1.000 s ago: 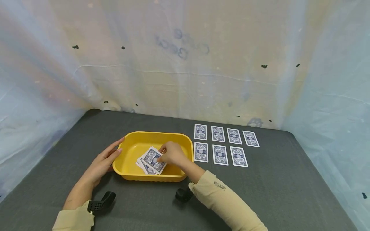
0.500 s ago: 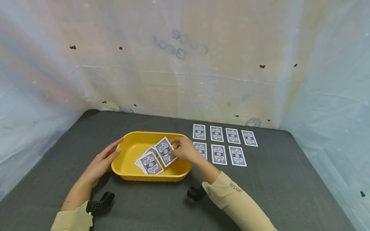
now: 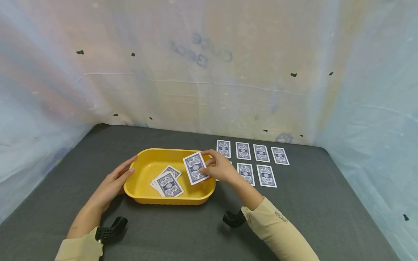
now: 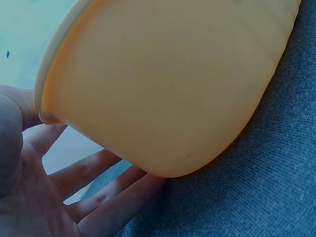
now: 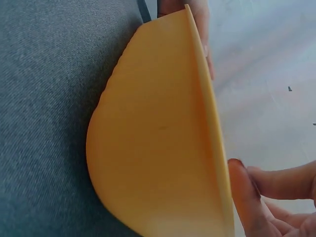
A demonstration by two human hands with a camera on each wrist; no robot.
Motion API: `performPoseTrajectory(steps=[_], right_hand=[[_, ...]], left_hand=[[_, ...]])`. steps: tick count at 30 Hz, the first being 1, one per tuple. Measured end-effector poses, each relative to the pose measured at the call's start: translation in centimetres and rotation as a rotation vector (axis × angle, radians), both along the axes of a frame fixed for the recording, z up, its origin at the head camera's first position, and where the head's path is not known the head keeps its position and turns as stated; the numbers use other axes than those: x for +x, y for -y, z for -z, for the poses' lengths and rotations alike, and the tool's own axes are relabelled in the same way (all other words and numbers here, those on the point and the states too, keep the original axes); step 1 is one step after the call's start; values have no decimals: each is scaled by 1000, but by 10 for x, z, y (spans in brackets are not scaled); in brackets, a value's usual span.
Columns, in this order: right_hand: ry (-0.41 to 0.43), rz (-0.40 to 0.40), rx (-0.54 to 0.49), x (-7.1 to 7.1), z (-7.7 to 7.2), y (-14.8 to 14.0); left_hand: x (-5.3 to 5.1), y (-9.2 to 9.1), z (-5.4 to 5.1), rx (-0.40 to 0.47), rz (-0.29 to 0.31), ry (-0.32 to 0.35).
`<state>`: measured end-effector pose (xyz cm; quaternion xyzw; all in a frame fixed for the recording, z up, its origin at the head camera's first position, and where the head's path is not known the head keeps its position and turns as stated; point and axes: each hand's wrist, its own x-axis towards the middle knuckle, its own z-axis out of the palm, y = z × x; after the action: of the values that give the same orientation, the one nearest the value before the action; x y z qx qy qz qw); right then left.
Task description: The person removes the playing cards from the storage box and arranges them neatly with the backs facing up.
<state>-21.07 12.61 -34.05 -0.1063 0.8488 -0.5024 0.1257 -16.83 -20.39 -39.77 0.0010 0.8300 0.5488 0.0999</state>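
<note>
A yellow tray [image 3: 169, 201] stands on the dark table, with a few overlapping face-down cards [image 3: 169, 184] inside it. My left hand [image 3: 107, 186] holds the tray's left end, thumb at the rim and fingers along the outer wall; the left wrist view shows this hand [image 4: 54, 187] against the tray wall [image 4: 163, 89]. Over the tray's right end my right hand [image 3: 223, 170] pinches one blue-backed card [image 3: 195, 168], tilted, by its right edge. In the right wrist view the right hand [image 5: 276, 197] is beyond the tray rim [image 5: 217, 133], and the card is hidden.
Face-down cards lie in two rows right of the tray: four in the back row, including the rightmost card [image 3: 280, 156], and the front row [image 3: 266, 176], partly covered by my right hand. A plastic sheet [image 3: 209, 72] hangs behind the dark table [image 3: 313, 203].
My right hand has lifted a card off the pile and carried it right, to the tray's right end. The cards left behind lie uncovered. My left hand keeps its hold on the tray.
</note>
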Motion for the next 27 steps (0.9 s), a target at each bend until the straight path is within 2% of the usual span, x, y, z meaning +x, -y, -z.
performPoseTrajectory(steps=[15, 20, 27], right_hand=[[12, 1, -90, 5, 1, -37], [-12, 1, -125, 7, 3, -51], [-58, 37, -79, 10, 7, -68]], left_hand=[[-1, 0, 0, -14, -5, 0], [-1, 0, 0, -12, -1, 0], [-2, 2, 1, -17, -2, -7]])
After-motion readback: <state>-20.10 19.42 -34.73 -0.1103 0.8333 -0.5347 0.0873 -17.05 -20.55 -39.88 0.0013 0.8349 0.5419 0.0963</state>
